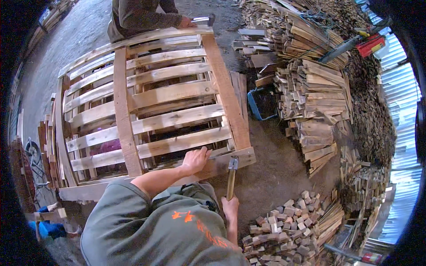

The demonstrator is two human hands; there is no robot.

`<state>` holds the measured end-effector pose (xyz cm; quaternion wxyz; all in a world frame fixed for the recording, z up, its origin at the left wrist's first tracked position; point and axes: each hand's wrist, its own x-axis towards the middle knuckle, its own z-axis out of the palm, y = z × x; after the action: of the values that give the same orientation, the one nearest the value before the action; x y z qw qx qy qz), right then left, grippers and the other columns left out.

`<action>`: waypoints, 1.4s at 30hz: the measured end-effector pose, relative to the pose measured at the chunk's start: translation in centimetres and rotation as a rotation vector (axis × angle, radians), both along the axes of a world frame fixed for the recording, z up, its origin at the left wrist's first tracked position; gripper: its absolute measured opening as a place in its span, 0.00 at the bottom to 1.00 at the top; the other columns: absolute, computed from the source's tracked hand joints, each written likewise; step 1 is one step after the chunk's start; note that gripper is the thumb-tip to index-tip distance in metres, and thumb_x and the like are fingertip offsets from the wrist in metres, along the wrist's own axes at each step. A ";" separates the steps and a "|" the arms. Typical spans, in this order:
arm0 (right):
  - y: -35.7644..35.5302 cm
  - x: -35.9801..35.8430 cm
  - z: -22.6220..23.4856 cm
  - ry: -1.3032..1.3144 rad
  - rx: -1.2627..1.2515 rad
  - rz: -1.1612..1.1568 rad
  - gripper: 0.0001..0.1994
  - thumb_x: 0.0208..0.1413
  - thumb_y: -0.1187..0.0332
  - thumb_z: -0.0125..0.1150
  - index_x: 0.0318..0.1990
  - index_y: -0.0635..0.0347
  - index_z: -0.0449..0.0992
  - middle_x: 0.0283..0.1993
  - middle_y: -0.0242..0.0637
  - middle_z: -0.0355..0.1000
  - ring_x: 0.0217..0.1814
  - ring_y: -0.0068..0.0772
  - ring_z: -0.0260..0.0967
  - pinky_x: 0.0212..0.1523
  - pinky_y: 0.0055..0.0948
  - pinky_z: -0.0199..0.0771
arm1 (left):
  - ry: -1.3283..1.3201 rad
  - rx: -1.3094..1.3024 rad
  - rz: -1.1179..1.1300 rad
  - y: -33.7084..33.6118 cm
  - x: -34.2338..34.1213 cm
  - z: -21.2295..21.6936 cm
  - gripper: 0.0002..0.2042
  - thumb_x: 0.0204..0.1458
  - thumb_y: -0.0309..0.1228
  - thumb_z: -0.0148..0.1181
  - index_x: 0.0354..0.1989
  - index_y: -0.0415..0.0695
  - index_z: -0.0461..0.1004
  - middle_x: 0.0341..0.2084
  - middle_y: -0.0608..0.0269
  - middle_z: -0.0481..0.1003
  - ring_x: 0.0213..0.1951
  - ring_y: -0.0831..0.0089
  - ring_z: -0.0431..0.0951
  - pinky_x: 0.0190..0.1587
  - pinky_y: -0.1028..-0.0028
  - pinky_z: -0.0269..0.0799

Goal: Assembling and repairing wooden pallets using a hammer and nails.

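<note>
In front of me stands a large wooden pallet, its pale slats crossed by thicker brown boards. My left hand rests at the pallet's near edge, fingers curled in by the nearest slat; what they hold, if anything, is hidden. My right hand is wrapped round the wooden handle of a hammer. The hammer's metal head is up beside the near right corner of the pallet, over the end of the edge board. I cannot tell whether it touches the wood.
Across the pallet, a co-worker's hand holds another hammer. To the right lie stacked boards, a blue crate and a heap of wooden blocks. A chainsaw sits at the far right. Another person is at lower left.
</note>
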<state>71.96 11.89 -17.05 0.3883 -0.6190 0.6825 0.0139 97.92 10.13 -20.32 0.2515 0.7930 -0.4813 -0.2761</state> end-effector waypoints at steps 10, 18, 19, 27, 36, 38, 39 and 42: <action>-1.6 1.3 -1.2 -0.018 -0.234 0.237 0.13 0.42 0.64 0.60 0.33 0.63 0.71 0.30 0.58 0.71 0.36 0.63 0.69 0.34 0.51 0.69 | -0.017 -0.045 0.030 -0.5 0.1 -1.1 0.20 0.59 0.47 0.42 0.30 0.42 0.69 0.25 0.43 0.75 0.33 0.45 0.75 0.35 0.53 0.69; 2.2 -7.5 -1.7 0.175 -0.035 0.272 0.14 0.41 0.71 0.57 0.39 0.58 0.72 0.29 0.54 0.73 0.36 0.59 0.70 0.37 0.51 0.69 | 0.073 0.102 0.107 -1.2 -0.1 -0.3 0.22 0.58 0.49 0.45 0.31 0.40 0.74 0.29 0.43 0.74 0.35 0.43 0.73 0.38 0.55 0.66; 2.2 -7.8 -1.9 0.158 -0.026 0.275 0.14 0.41 0.71 0.57 0.39 0.58 0.72 0.29 0.54 0.73 0.36 0.59 0.70 0.37 0.51 0.69 | 0.009 0.031 0.095 -1.0 -0.2 -0.7 0.22 0.58 0.49 0.45 0.31 0.40 0.73 0.28 0.43 0.74 0.35 0.44 0.73 0.38 0.55 0.66; -0.2 -7.7 -8.9 0.232 -0.096 0.455 0.11 0.51 0.65 0.54 0.42 0.51 0.75 0.27 0.49 0.74 0.30 0.53 0.74 0.30 0.46 0.74 | 0.134 0.060 0.356 -2.1 1.7 -2.0 0.21 0.57 0.46 0.47 0.29 0.39 0.75 0.24 0.46 0.75 0.29 0.59 0.75 0.37 0.63 0.68; -6.0 -2.9 -6.5 -0.023 -0.145 0.465 0.10 0.49 0.63 0.55 0.36 0.57 0.74 0.24 0.46 0.74 0.27 0.52 0.73 0.29 0.48 0.73 | 0.467 -0.331 1.192 -12.4 21.0 -8.7 0.20 0.57 0.49 0.45 0.32 0.45 0.74 0.10 0.71 0.57 0.11 0.77 0.55 0.13 0.72 0.51; -5.5 -3.1 -6.6 0.005 -0.085 0.177 0.12 0.46 0.61 0.60 0.34 0.55 0.69 0.24 0.47 0.73 0.30 0.54 0.73 0.33 0.49 0.72 | 0.477 -0.340 1.274 -14.8 22.2 -8.2 0.19 0.57 0.50 0.44 0.34 0.46 0.74 0.09 0.72 0.55 0.09 0.78 0.53 0.12 0.73 0.49; -4.9 -3.4 -7.6 -0.075 -0.202 0.151 0.12 0.46 0.61 0.60 0.34 0.56 0.68 0.25 0.49 0.72 0.31 0.56 0.72 0.33 0.51 0.71 | 0.590 -0.369 1.342 -15.9 22.2 -8.0 0.19 0.57 0.50 0.44 0.34 0.47 0.74 0.09 0.71 0.56 0.10 0.78 0.53 0.12 0.75 0.49; -4.8 -3.3 -6.8 0.038 -0.068 0.151 0.13 0.46 0.60 0.61 0.34 0.56 0.68 0.25 0.50 0.72 0.32 0.57 0.72 0.33 0.51 0.71 | 0.705 -0.418 1.464 -18.9 23.2 -7.4 0.17 0.57 0.49 0.45 0.32 0.49 0.74 0.10 0.70 0.57 0.11 0.77 0.55 0.12 0.76 0.49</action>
<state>68.70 7.05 -23.89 0.3521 -0.6812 0.6411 0.0318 121.13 -8.74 -27.77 0.6448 0.7095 0.2204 -0.1798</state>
